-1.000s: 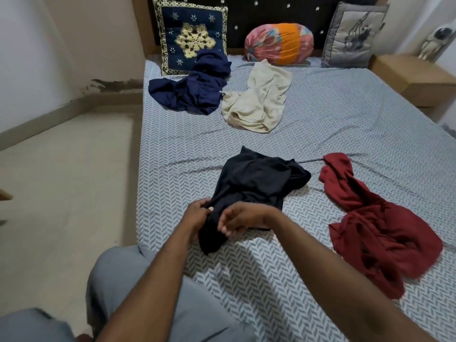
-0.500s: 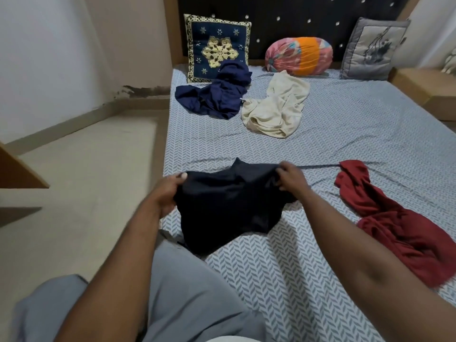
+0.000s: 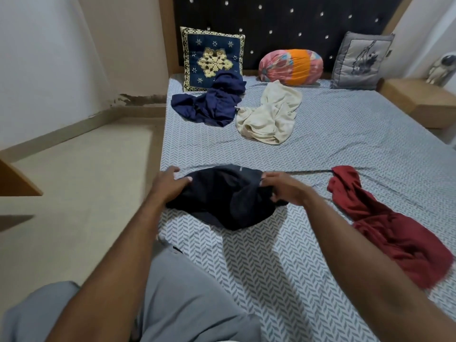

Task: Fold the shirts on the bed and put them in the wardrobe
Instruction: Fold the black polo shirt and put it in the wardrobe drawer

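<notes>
A black shirt (image 3: pixel 227 201) lies bunched near the left edge of the bed (image 3: pixel 345 149). My left hand (image 3: pixel 170 185) grips its left end and my right hand (image 3: pixel 281 187) pinches its right end, holding the cloth stretched between them just above the sheet. A red shirt (image 3: pixel 385 225) lies crumpled to the right. Farther back, a navy shirt (image 3: pixel 212 104) and a cream shirt (image 3: pixel 269 117) lie in heaps. No wardrobe is in view.
Three cushions lean on the dark headboard: a navy embroidered one (image 3: pixel 212 58), an orange-pink bolster (image 3: pixel 291 66) and a grey one (image 3: pixel 357 62). A wooden bedside table (image 3: pixel 417 97) stands at right. Bare floor (image 3: pixel 74 181) runs along the bed's left side.
My hands have moved apart from the middle of the black shirt to its two ends and spread it out. The view has shifted to the left.
</notes>
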